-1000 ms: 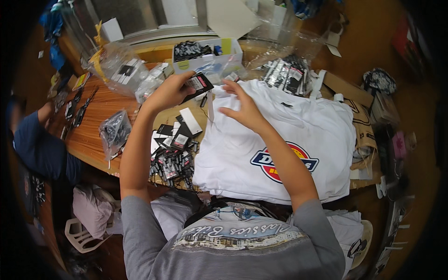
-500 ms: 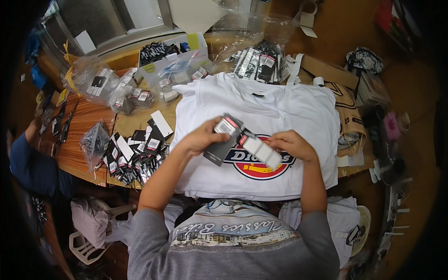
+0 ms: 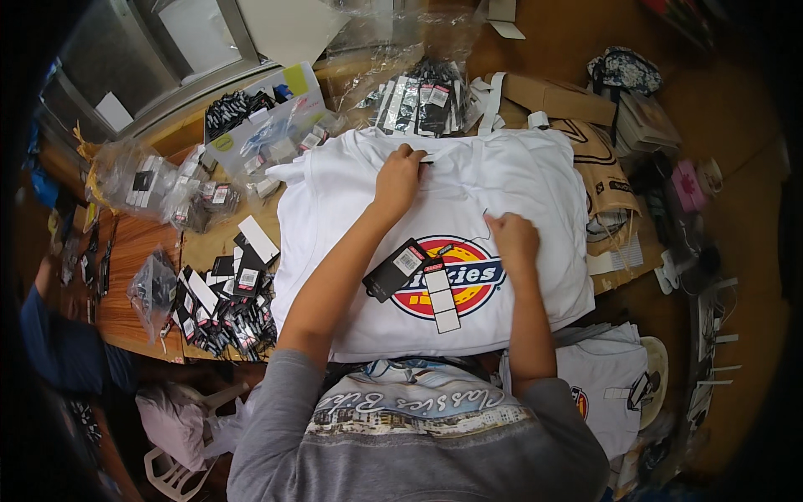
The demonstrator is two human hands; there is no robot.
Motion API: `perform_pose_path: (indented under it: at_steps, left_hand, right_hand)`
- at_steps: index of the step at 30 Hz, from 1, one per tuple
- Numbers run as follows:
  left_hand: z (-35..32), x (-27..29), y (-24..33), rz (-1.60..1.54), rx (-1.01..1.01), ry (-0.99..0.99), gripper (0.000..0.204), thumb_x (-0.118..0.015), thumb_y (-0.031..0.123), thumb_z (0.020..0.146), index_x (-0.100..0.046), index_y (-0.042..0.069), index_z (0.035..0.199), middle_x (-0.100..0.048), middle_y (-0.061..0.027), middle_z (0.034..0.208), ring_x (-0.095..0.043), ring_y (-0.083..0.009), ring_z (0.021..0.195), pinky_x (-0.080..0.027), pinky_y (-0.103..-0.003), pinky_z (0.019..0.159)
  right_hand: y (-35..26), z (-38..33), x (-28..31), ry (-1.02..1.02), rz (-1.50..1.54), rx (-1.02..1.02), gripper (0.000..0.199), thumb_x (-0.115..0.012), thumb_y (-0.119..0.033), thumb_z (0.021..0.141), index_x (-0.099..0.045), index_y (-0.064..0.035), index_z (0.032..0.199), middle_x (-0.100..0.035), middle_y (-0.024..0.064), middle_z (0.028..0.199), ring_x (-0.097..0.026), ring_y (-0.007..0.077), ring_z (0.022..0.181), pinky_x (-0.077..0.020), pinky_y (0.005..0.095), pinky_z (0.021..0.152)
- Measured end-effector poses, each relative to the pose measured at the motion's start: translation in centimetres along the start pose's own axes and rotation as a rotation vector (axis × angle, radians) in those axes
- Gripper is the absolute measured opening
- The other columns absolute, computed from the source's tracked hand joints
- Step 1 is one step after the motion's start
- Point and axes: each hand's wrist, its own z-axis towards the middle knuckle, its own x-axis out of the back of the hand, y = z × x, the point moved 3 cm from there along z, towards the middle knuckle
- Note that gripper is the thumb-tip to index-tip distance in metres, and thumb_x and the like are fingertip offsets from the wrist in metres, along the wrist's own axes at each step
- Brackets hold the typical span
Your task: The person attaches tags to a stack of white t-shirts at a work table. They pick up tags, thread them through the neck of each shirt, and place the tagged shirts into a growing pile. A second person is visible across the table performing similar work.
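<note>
A white T-shirt (image 3: 335, 217) with a round red, yellow and blue print lies on top of a stack before me. My left hand (image 3: 398, 182) is closed at its neckline, pinching the dark neck label (image 3: 427, 158), mostly hidden by the fingers. To the right of the print, my right hand (image 3: 515, 238) pinches a thin black tag string (image 3: 478, 239), whose tip sticks up beyond the fingers. The string runs down to a black hang tag (image 3: 386, 281) and a white strip tag (image 3: 444, 305), both resting on the print.
Left of the shirts lies a heap of hang tags (image 3: 230, 322). Behind it are plastic bags (image 3: 138, 180) and a white box (image 3: 309, 105) of tags. More bundled tags (image 3: 422, 99) sit beyond the collar. A brown paper bag (image 3: 598, 171) stands right. Another person's sleeve (image 3: 63, 347) shows far left.
Both tags have come out of my hands onto the shirt. My left hand has moved up to the neckline; my right hand has moved slightly up and now holds the string.
</note>
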Motion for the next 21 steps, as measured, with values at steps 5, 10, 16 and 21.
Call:
perform_pose_path:
  at_steps: [5,10,16,21]
  left_hand:
    - [-3.1,-2.5,0.3,0.220,-0.099,-0.103,0.026,-0.052,0.017,0.073,-0.054,0.001,0.093,-0.050,-0.0119,0.100,-0.047,-0.0242,0.091,-0.037,-0.038,0.079]
    - [-5.5,-1.8,0.6,0.219,-0.171,-0.001,0.033,-0.049,0.019,0.076,-0.048,-0.002,0.102,-0.048,-0.0125,0.107,-0.045,-0.0249,0.097,-0.030,-0.040,0.085]
    - [-1.5,-1.7,-1.5,-0.093,0.125,-0.075,0.020,-0.049,0.015,0.075,-0.051,0.002,0.091,-0.053,-0.0121,0.084,-0.053,-0.0277,0.080,-0.042,-0.036,0.068]
    - [0.0,-2.6,-1.5,0.082,0.040,-0.104,0.011,-0.053,0.009,0.072,-0.058,0.005,0.081,-0.055,-0.0097,0.080,-0.056,-0.0277,0.067,-0.045,-0.035,0.059]
  right_hand:
    - [-1.0,0.5,-4.1,0.225,0.027,0.137,0.021,-0.059,-0.024,0.071,-0.055,-0.0042,0.072,-0.057,0.0083,0.077,-0.056,0.0281,0.072,-0.0444,0.0365,0.058]
    - [-1.1,1.9,-3.5,0.120,0.606,0.238,0.009,-0.058,-0.011,0.072,-0.058,-0.0029,0.077,-0.059,0.0079,0.071,-0.057,0.0172,0.061,-0.0446,0.0268,0.055]
    - [-6.6,7.5,-3.7,-0.137,1.255,0.304,0.009,-0.056,-0.004,0.074,-0.060,0.0024,0.078,-0.057,0.0040,0.063,-0.054,0.0094,0.052,-0.0420,0.0188,0.046]
    - [-6.1,10.3,-7.5,-0.137,1.120,0.232,0.010,-0.058,-0.003,0.072,-0.060,0.0028,0.079,-0.058,0.0053,0.061,-0.053,0.0088,0.048,-0.0420,0.0197,0.043]
